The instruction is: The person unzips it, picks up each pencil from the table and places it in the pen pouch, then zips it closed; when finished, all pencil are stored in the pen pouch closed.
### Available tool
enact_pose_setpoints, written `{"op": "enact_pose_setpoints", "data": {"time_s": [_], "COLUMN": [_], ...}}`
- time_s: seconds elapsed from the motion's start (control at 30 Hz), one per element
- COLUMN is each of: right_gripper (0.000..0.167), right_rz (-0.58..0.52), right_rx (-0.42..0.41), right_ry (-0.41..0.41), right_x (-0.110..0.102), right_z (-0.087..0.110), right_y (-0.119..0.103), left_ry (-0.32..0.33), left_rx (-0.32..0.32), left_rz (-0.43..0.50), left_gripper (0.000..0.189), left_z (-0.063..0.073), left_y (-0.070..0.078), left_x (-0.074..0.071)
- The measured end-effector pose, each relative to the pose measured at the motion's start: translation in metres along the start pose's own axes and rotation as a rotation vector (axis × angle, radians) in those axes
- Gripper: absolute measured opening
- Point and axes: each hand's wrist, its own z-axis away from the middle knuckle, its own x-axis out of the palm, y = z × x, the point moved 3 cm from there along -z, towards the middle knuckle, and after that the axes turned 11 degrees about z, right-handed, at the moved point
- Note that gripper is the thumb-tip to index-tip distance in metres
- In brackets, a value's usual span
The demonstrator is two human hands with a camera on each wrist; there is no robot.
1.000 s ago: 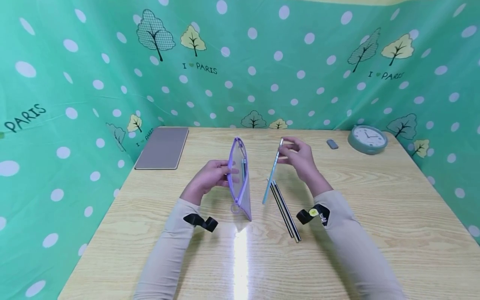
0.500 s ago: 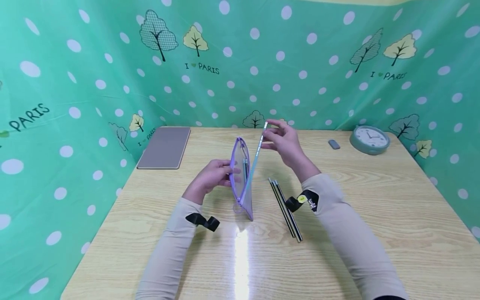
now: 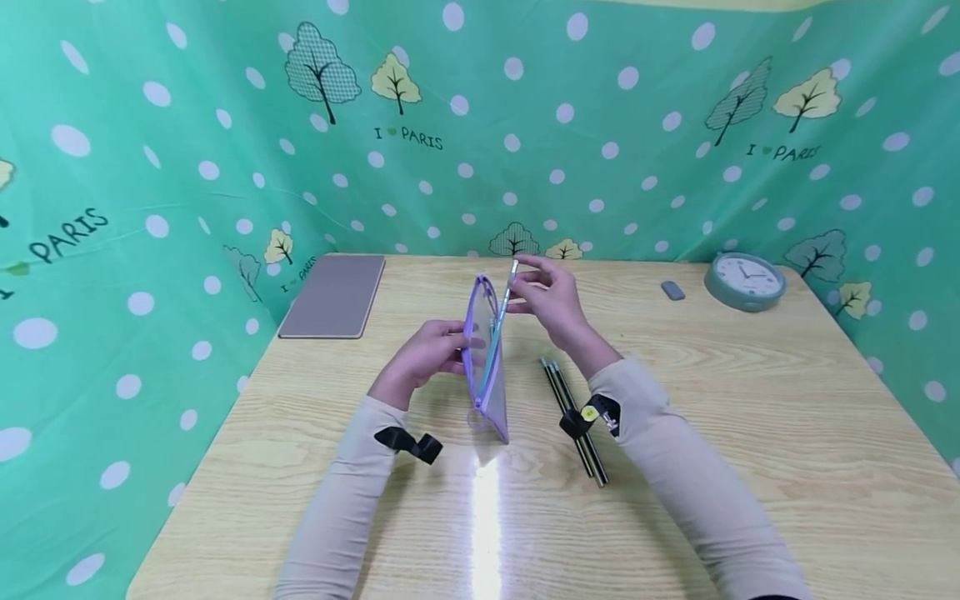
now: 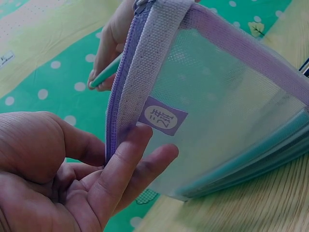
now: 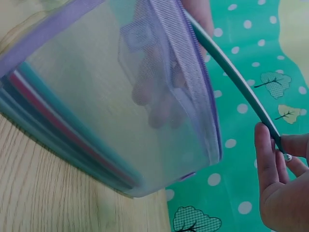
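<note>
ok, mesh pouch [image 4: 207, 87] with purple zip edge sits mid-surface [image 3: 225, 467], stood on edge, tilted, mouth gaping; clock directions run from it, head view, 12 = far side. left hand [image 3: 427, 354] at 9 o'clock, fingers and thumb pinching the zip edge, narrow grip. purple tag [image 4: 164, 116] is right by those fingers. right hand [image 3: 551, 304] at about 2 o'clock, fingers pinching the upper end of a teal pencil [image 5: 236, 78]; it slants down toward 7 o'clock, lower part at the pouch mouth, how deep can't tell. bundle of pencils [image 5: 72, 126] shows through the mesh, teal, reddish and darker, count unclear. dark striped pencils [image 3: 590, 457] lie side by side at 4 o'clock, apart from the pouch, partly covered by the wrist camera [image 3: 576, 423]. grey notebook [image 3: 333, 296] near 10 o'clock, small blue-grey block [image 3: 672, 290] at 2, round clock [image 3: 745, 281] further out between 2 and 3. green dotted curtain [image 3: 525, 192] at 12.
</note>
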Motion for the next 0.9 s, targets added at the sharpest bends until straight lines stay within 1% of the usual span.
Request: {"op": "enact_pose_setpoints", "data": {"time_s": [0.2,0.27,0.37,0.47,0.6,0.73,0.9], "right_gripper": [0.046,0.046,0.045,0.046,0.047,0.047,0.048], "right_rz": [0.04,0.056,0.091,0.153,0.241,0.291,0.326], "right_rx": [-0.034,-0.046,-0.052,-0.053,-0.057,-0.053,-0.048], "right_ry": [0.013,0.006,-0.029,-0.082,-0.116,-0.11,-0.098], "right_x": [0.002,0.003,0.005,0.008,0.012,0.012,0.012], "right_z": [-0.001,-0.001,0.001,0.004,0.005,0.005,0.005], "right_y": [0.001,0.001,0.002,0.001,-0.001,-0.002,-0.001], "left_ry": [0.001,0.003,0.007,0.011,0.012,0.012,0.008], "left_rx": [0.001,0.0,-0.001,0.0,0.003,-0.004,-0.009], "left_rz": [0.004,0.006,0.021,0.035,0.035,0.034,0.04], "left_gripper": [0.042,0.042,0.043,0.044,0.046,0.046,0.046], "left_z": [-0.001,-0.001,-0.001,-0.001,-0.001,-0.001,0.0], "left_y": [0.0,0.0,0.0,0.0,0.001,0.001,0.0], "left_x": [0.001,0.001,0.001,0.002,0.002,0.003,0.002]}}
